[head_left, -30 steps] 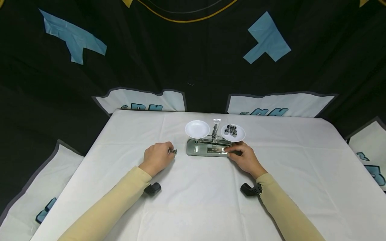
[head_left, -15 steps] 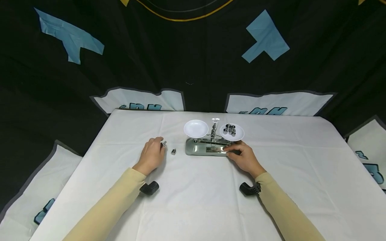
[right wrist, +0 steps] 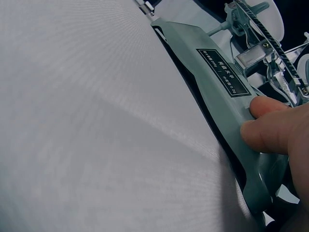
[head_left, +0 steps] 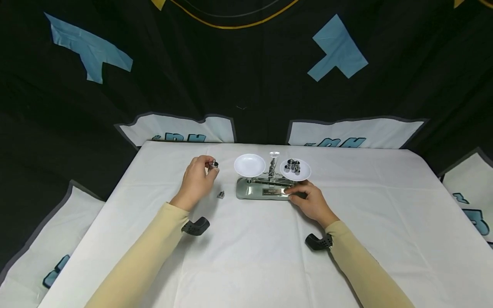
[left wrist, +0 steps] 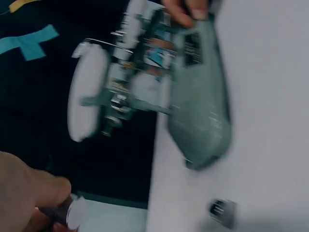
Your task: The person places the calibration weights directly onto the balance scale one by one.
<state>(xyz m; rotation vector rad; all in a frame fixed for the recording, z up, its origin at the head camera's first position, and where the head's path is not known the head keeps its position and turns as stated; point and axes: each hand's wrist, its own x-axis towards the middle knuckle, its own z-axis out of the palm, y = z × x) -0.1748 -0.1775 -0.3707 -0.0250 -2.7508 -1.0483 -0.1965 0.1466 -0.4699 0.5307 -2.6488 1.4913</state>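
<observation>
My left hand [head_left: 197, 179] pinches a metal balance weight [head_left: 213, 164] between thumb and fingers, raised above the table, left of the balance scale [head_left: 246, 191]. The left wrist view shows the held weight [left wrist: 76, 212] blurred at the lower left. A smaller metal weight [head_left: 221, 194] lies on the cloth between that hand and the scale. The scale's left pan [head_left: 249, 165] is bare. Several metal weights [head_left: 292, 166] stand on its right pan [head_left: 306, 173]. My right hand [head_left: 313, 205] grips the right end of the green base; its thumb and a finger press on top, the other fingers mostly hidden.
A white cloth covers the table [head_left: 246, 256]. Behind the far edge hangs a black curtain [head_left: 215, 77] with blue and white patches. A black wrist device [head_left: 195, 226] sits at the left wrist, and a similar device [head_left: 319, 242] at the right.
My left hand let go of the small weight on the cloth, moved left and picked up the larger one. It has since risen and moved away from me. The right hand stays on the base.
</observation>
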